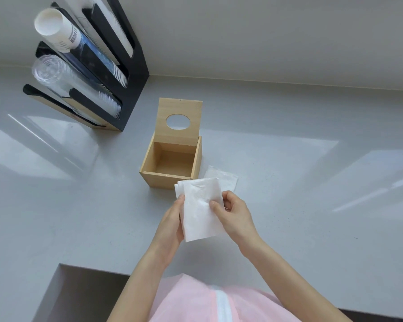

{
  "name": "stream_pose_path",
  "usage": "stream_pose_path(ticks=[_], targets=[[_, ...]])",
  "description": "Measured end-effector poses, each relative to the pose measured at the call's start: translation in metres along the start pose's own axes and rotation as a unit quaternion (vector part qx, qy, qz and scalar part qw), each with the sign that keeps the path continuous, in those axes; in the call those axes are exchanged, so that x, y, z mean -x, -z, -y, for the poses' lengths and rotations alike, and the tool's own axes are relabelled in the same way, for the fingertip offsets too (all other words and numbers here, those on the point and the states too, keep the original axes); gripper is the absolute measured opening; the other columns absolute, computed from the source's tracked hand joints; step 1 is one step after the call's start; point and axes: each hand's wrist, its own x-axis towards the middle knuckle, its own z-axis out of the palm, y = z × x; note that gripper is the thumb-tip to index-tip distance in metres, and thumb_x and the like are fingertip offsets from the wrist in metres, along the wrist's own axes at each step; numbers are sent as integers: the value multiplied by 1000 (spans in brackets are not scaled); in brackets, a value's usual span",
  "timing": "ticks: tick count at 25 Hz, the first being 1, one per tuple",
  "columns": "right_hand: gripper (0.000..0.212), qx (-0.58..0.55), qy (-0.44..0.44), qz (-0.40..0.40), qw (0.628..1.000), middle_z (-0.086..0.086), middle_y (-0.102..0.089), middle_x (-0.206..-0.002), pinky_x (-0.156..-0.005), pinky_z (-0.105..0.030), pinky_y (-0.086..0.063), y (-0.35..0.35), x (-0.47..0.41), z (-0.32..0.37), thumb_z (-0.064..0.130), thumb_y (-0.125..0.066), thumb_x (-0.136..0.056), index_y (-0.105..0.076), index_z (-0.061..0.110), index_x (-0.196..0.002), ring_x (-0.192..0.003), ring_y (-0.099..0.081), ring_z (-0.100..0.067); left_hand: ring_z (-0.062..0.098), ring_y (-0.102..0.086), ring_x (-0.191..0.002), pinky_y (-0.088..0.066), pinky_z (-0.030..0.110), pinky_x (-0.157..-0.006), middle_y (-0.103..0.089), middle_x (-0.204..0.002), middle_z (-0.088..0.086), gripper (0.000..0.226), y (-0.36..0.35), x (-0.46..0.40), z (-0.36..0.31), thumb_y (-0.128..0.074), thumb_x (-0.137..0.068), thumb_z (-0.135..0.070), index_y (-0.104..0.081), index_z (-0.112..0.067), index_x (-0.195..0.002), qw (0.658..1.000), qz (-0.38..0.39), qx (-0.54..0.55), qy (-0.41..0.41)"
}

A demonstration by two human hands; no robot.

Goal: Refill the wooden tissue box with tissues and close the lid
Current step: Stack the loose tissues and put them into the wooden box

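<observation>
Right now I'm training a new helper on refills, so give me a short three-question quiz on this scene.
1. True or false: the box already holds tissues.
2. Which hands hold the tissues? A) left only B) right only C) both
3. Fill in: the lid stands ____, its oval hole facing the camera.

Key:
1. False: the inside shows bare wood.
2. C: the left hand and right hand both grip the stack, in front of the box. Another tissue lies on the counter beside it.
3. Open.
</observation>
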Motion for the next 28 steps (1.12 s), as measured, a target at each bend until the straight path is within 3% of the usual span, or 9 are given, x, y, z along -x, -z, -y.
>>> stream_pose_path(ticks=[9,14,18,20,22,24,26,28], targets=[[9,8,1,-22,1000,5,-65,-83,-64,-21,-45,0,-1,-7,21,-55,-86,-55,27,-79,-77,-60,-12,19,-68,-94,-51,32,-80,-72,-105,5,47,1,-5,7,-57,-72,-43,-62,-18,-111,999,34,-40,-15],[7,16,-4,-17,1000,3,-66,-85,-65,-21,-44,0,-3,-11,24,-57,-86,-55,28,-80,-78,-61,-15,14,-70,-83,-54,27,-71,-75,-92,0,20,1,-8,11,-53,-89,-19,-62,-15,-106,998,-2,-59,-15],[9,55,-15,33,998,4,-64,-78,-70,-29,-50,18,-21,-3,28,-56,-88,-54,29,-79,-70,-62,-13,8,-70,-76,-55,23,-68,-73,-86,-6,16,5,-7,9,-49,-92,-14,-63,-20,-94,998,-37,-49,-15],[3,113,-1,-21,993,0,-66,-85,-71,-30,-48,35,-43,2,24,-55,-88,-57,22,-87,-79,-65,-18,9,-68,-79,-52,27,-72,-71,-90,-5,16,9,-6,8,-48,-92,-14,-62,-21,-93,998,-53,-41,-11],[23,223,-9,-65,973,-4,-62,-101,-76,-31,-46,48,-67,4,27,-56,-87,-55,15,-107,-97,-61,-22,13,-66,-85,-50,30,-77,-70,-95,-2,16,10,-5,8,-48,-92,-14,-62,-21,-94,998,-59,-33,-8],[45,320,-33,-40,946,-8,-51,-120,-88,-37,-44,46,-81,0,32,-58,-85,-45,11,-123,-111,-52,-25,14,-65,-87,-50,30,-78,-69,-96,-1,16,11,-4,7,-48,-92,-14,-62,-21,-94,998,-61,-29,-9],[54,379,-40,-11,925,-11,-42,-127,-93,-39,-40,37,-87,-6,33,-62,-82,-40,9,-125,-118,-45,-28,14,-65,-85,-50,29,-77,-70,-95,-2,16,9,-4,8,-47,-92,-13,-62,-21,-93,998,-61,-31,-9],[45,387,-37,-15,921,-10,-42,-125,-92,-38,-37,32,-90,-9,30,-63,-81,-44,11,-117,-117,-42,-28,14,-65,-85,-50,29,-77,-70,-94,-2,17,8,-3,9,-47,-92,-13,-62,-20,-92,998,-62,-34,-5]])
